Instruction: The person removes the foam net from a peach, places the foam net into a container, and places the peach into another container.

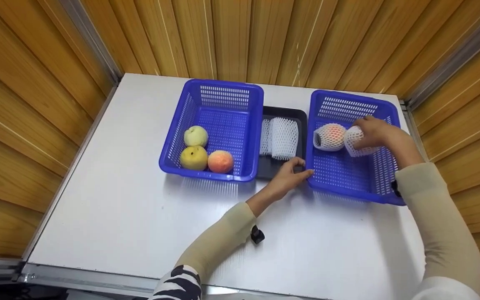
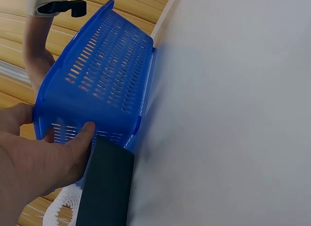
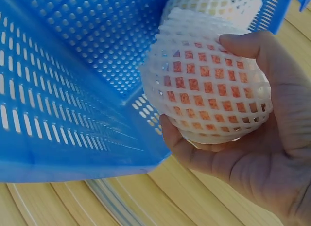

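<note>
In the head view my right hand (image 1: 371,131) is inside the right blue basket (image 1: 356,196). It grips a round orange-red fruit in a white foam net (image 3: 209,90), fingers and thumb curved around its sides. A second fruit in a foam net (image 1: 330,136) lies beside it in the same basket. My left hand (image 1: 288,177) holds the near left corner of that basket's rim, thumb and fingers at the edge, as the left wrist view also shows. The held fruit's far side is hidden by the palm.
A left blue basket (image 1: 206,174) holds a pale green fruit (image 1: 196,136), a yellow-brown pear (image 1: 193,158) and a peach (image 1: 221,161). Between the baskets, a black tray (image 1: 281,111) carries white foam nets (image 1: 285,138). Wooden panels (image 1: 265,41) wall the white table (image 1: 111,200).
</note>
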